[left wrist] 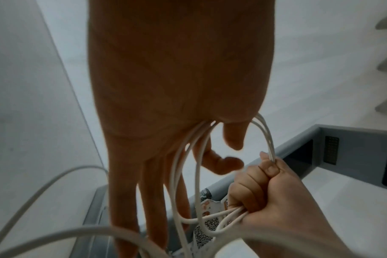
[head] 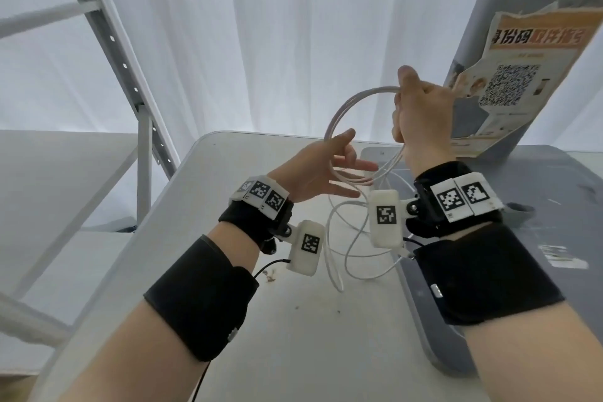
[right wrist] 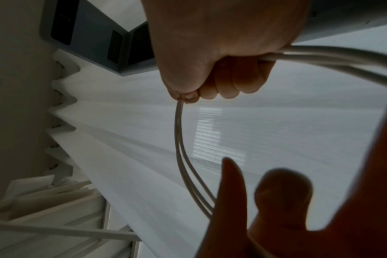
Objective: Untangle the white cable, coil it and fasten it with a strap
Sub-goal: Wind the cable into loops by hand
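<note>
The white cable (head: 332, 122) is partly wound into a round coil held up above the table. My right hand (head: 421, 111) grips the coil's right side in a fist; the right wrist view shows that fist (right wrist: 221, 43) closed round several strands (right wrist: 180, 148). My left hand (head: 313, 173) is at the coil's lower left, fingers spread and nearly straight. In the left wrist view the loops (left wrist: 266, 132) run across its palm (left wrist: 177, 78) toward the right fist (left wrist: 276, 195). The rest of the cable hangs in loose loops (head: 336, 254) down to the table. No strap shows.
A white table (head: 293, 336) lies under the hands. A grey surface (head: 554, 206) adjoins it on the right, with a grey column bearing a torn QR-code poster (head: 522, 75). A metal shelf frame (head: 107, 36) stands at the left. White curtains hang behind.
</note>
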Tool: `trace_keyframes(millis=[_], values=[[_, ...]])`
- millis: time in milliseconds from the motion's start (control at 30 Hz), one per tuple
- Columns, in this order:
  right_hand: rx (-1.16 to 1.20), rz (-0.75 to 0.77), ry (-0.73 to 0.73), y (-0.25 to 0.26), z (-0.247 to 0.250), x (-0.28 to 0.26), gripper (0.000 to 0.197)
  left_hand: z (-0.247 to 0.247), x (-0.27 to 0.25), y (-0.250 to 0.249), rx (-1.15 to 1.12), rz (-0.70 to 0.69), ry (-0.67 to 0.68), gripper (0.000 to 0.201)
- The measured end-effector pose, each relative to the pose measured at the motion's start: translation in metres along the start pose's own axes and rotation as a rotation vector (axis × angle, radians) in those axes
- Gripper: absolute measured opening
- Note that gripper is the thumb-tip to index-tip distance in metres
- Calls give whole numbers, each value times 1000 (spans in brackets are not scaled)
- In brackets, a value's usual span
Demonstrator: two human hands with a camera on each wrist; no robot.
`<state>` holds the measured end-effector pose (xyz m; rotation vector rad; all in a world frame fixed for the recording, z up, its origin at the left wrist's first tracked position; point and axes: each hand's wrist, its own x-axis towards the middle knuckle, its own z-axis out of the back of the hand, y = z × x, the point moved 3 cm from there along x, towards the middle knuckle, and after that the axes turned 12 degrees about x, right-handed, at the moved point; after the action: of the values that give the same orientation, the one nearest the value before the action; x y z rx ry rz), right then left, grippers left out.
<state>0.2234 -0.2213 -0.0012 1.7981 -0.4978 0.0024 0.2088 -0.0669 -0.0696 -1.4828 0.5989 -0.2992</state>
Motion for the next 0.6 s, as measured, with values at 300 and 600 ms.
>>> trace_keyframes(millis=[300, 600], values=[[79, 46, 17, -1, 7, 3, 66, -14, 8, 15, -86, 85, 248, 37], [46, 103, 89, 36, 7, -28, 66, -28, -33, -8, -81, 135, 116, 29]])
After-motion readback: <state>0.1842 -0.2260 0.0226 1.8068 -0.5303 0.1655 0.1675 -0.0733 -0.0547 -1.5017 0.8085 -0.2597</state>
